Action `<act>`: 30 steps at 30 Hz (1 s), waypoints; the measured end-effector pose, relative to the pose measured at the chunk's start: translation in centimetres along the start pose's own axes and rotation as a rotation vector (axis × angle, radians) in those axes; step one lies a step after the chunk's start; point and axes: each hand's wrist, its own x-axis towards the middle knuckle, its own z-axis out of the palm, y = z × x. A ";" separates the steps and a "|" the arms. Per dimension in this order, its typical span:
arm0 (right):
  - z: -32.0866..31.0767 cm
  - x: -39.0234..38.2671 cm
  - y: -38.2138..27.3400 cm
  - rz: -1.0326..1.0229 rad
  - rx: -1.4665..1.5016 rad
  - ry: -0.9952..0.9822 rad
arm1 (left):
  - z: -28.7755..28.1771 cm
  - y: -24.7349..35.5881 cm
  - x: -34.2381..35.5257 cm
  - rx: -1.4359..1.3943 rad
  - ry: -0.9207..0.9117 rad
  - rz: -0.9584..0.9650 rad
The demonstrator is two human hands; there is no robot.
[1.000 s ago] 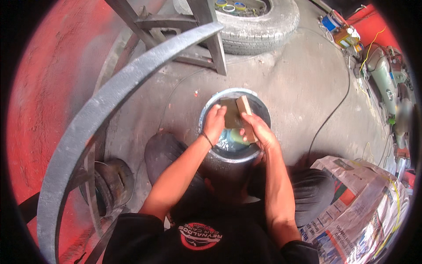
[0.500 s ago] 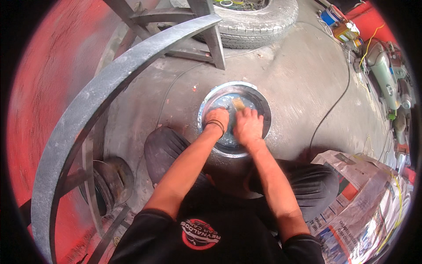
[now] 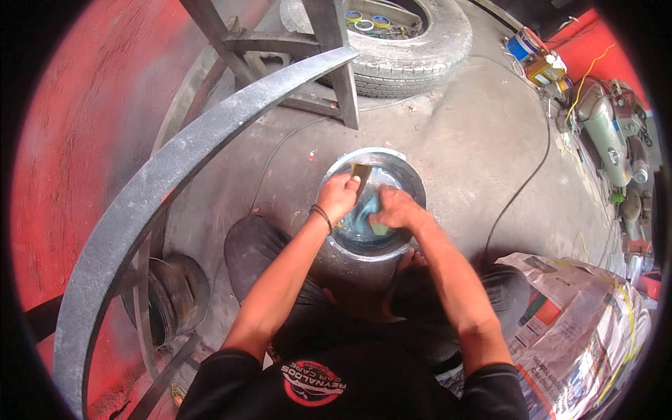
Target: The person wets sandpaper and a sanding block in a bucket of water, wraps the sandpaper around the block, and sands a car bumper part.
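"Because you sit right above it, is the black shirt [image 3: 399, 374] the nearest thing?"

"Close to it. Past it come dark trousers [image 3: 248, 245] with the knees spread, and two bare forearms reaching out over a bucket [image 3: 415, 183]."

"What about the left hand [image 3: 337, 198]?"

"It's over the bucket's left side, thumb and fingers pinched on a small brown piece [image 3: 362, 175] that sticks out past them. A dark band [image 3: 322, 218] circles that wrist."

"And the right hand [image 3: 399, 208]?"

"Over the other side of the bucket, apart from the left, fingers bent downward and partly hidden. A pale green piece [image 3: 379, 228] shows just beside them, but I can't tell whether they grip it. Between the hands the bucket looks wet and bluish, rather blurred."

"What lies around?"

"Newspaper [image 3: 570, 315] near the right knee. To the left, a dark round drum [image 3: 185, 294], with a long curved grey bar [image 3: 147, 196] sweeping past it."

"Farther off?"

"A metal stand [image 3: 343, 91], then a tyre [image 3: 399, 80] lying flat with small rings [image 3: 353, 15] inside it. Off to the right are a power tool [image 3: 603, 133] and some cans [image 3: 525, 45]."
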 end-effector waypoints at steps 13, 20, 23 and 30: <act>-13.9 -10.1 -5.6 0.185 0.045 -0.009 | -3.5 4.5 -0.9 -0.898 -0.060 -0.204; -13.9 -9.9 -5.9 0.063 1.505 -0.047 | -3.6 5.3 -1.9 -1.187 -0.126 -0.147; -13.0 -8.9 -6.3 -0.060 1.803 -0.035 | -4.0 7.3 -2.5 -1.195 -0.013 -0.169; -12.8 -9.4 -6.6 0.309 1.532 0.362 | -0.1 7.5 -1.8 -1.103 0.115 -0.181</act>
